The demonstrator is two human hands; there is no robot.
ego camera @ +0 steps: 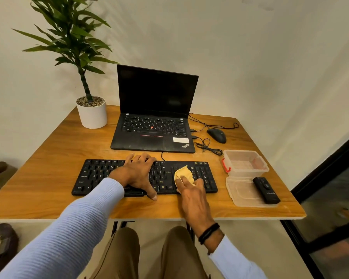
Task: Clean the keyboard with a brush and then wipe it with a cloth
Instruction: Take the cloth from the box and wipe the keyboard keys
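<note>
Wiping stage, I'd say. The right grip (191, 193) has the yellow cloth (182, 174) bunched between thumb and fingers, pressed on the keyboard (97, 176) just left of the number pad. The left grip (138, 174) lies spread and unclenched across the middle keys, bracing it on the bench (48, 188).

Tip: work in rows with light pressure so the wad doesn't snag keycaps, and shift that bracing grip to reach the keys under it.

Watch the clear box (245, 164) just beside the right end and the laptop (153, 129) close behind.
</note>
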